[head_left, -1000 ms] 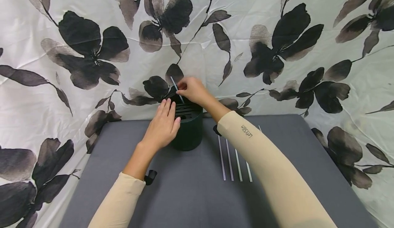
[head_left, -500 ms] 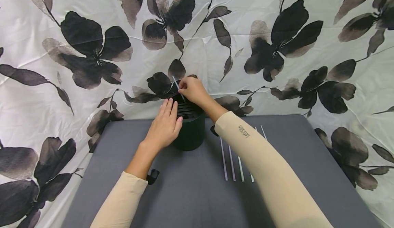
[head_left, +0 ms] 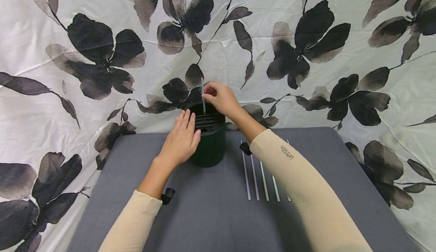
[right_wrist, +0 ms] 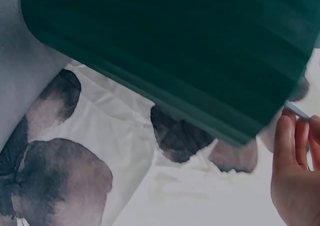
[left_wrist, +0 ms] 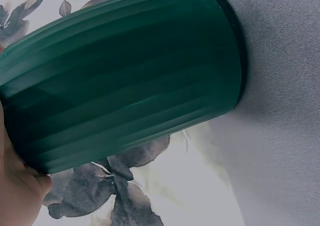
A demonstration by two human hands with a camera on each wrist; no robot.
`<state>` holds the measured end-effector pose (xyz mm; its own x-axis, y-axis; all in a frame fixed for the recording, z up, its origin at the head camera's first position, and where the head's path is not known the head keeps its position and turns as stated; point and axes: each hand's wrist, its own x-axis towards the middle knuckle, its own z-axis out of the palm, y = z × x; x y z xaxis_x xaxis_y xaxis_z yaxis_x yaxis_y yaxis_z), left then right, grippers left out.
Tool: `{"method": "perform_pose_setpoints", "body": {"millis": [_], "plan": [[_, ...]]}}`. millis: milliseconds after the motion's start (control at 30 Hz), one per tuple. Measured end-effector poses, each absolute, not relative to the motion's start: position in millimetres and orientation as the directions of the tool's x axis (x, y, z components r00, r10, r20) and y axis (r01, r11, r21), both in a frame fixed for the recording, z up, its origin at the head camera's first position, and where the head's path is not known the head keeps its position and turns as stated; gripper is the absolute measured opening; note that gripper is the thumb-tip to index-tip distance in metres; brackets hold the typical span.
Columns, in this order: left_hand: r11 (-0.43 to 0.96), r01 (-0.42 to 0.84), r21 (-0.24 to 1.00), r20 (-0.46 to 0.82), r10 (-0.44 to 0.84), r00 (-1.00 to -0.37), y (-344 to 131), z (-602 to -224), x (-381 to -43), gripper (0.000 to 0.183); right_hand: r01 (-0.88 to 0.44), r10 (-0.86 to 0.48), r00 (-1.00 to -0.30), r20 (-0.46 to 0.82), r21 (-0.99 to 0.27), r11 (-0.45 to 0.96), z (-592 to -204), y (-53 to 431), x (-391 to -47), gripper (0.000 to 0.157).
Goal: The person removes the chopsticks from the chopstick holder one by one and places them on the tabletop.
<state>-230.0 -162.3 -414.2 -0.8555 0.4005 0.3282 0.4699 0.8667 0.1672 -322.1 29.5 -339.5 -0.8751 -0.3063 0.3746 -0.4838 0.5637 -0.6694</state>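
A dark green ribbed pot [head_left: 208,151] stands upright near the table's back edge, with a black slotted piece [head_left: 208,125] across its top. My left hand [head_left: 181,136] rests on the left of the rim, fingers straight and side by side; in the left wrist view part of this hand [left_wrist: 20,191] touches the upper end of the pot [left_wrist: 125,86]. Between thumb and fingertips my right hand [head_left: 221,98] pinches a thin pale stick [head_left: 203,83], nearly upright over the back of the pot opening. Its lower end is inside the rim. The right wrist view shows the stick [right_wrist: 296,109] at the fingertips.
Several thin pale sticks [head_left: 246,176] lie side by side on the grey table [head_left: 211,214], right of the pot and partly hidden under the right forearm. A white floral cloth [head_left: 252,2] hangs close behind the table.
My right hand has shifted slightly right and up, and the stick in it has swung from leaning left to nearly upright. The left hand has stayed on the rim.
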Motion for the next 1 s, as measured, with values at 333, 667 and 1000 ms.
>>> {"method": "perform_pose_setpoints", "body": {"millis": [333, 667, 1000], "plan": [[0.858, 0.481, 0.18, 0.323, 0.41, -0.853, -162, -412, -236, 0.065, -0.553, -0.18, -0.831, 0.527, -0.742, 0.38, -319, 64, -305, 0.014], [0.858, 0.483, 0.176, 0.335, 0.409, -0.849, -163, -411, -241, 0.064, -0.585, -0.04, -0.811, 0.584, -0.805, 0.101, -298, 103, -291, 0.007], [0.859, 0.474, 0.195, 0.314, 0.403, -0.859, -162, -413, -243, 0.065, -0.592, 0.117, -0.805, 0.582, -0.801, -0.087, -302, 168, -280, 0.007]]}}
